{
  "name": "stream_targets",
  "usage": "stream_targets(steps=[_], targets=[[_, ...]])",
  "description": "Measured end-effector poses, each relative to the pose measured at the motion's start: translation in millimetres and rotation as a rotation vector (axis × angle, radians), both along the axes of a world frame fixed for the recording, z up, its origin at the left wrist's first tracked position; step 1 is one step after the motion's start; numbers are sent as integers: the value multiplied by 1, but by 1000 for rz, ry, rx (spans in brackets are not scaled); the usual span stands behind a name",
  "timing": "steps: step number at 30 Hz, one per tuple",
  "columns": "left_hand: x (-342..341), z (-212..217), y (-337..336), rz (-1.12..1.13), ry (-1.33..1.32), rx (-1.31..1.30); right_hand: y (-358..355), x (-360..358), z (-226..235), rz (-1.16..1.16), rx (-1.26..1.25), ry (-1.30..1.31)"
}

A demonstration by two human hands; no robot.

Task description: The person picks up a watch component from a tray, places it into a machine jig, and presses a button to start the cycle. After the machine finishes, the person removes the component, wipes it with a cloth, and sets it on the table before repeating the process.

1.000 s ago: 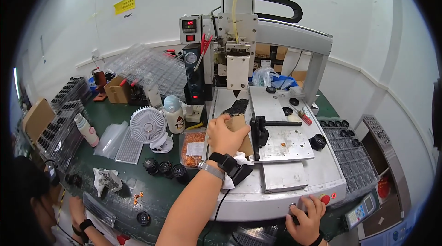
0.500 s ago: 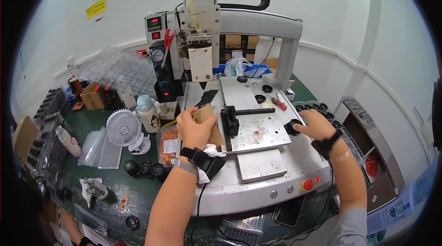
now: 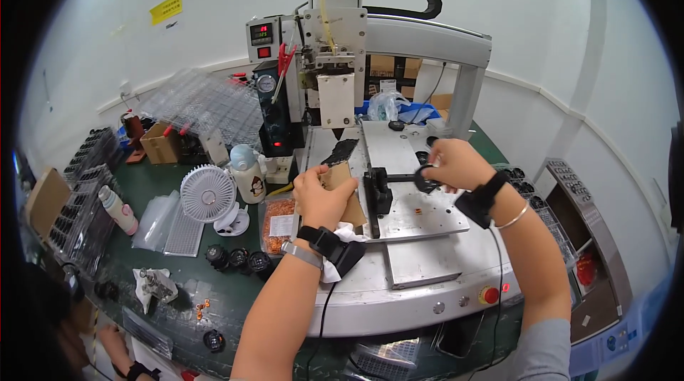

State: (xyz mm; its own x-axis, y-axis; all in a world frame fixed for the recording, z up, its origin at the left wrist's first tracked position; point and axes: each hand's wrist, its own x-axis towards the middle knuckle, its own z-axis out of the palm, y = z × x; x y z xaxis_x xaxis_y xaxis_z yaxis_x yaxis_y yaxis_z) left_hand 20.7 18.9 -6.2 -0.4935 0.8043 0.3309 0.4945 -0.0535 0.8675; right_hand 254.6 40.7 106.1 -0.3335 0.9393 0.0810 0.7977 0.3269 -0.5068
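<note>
My left hand (image 3: 324,196) is closed around a piece of brown cardboard (image 3: 354,211), held at the left edge of the machine's metal plate (image 3: 440,222). A crumpled white tissue (image 3: 349,231) lies below that hand, and a black smeared patch (image 3: 343,151) is beyond it. My right hand (image 3: 456,166) pinches a round black part (image 3: 425,180) above the plate, right of the upright black fixture (image 3: 380,197). The part is slightly blurred, and the fingers cover some of it. Both wrists wear black straps with cables.
The machine's dispensing head (image 3: 336,99) hangs behind the plate. On the left stand a white fan (image 3: 207,194), a bottle (image 3: 248,180) and a bag of copper-coloured bits (image 3: 276,226). A red stop button (image 3: 489,295) sits at the front. Another person's hand (image 3: 114,344) is at lower left.
My right hand has moved left and inward from the plate's right edge, bringing the round black part over the plate. My left hand keeps its hold on the cardboard. The whole view has shifted slightly.
</note>
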Motion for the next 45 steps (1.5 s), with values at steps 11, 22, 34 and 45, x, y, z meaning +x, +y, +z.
stream_targets(steps=[11, 22, 34, 45], targets=[[14, 6, -11, -22, 141, 64, 27, -80, -15, 216, 350, -271], [15, 9, -16, -49, 126, 10, 1, -71, -23, 254, 490, -251], [15, 10, -15, -31, 83, 48, -109, -16, 17, 434, 373, 255], [22, 10, -19, -33, 103, 63, -245, 37, -120, 174, 290, -270]])
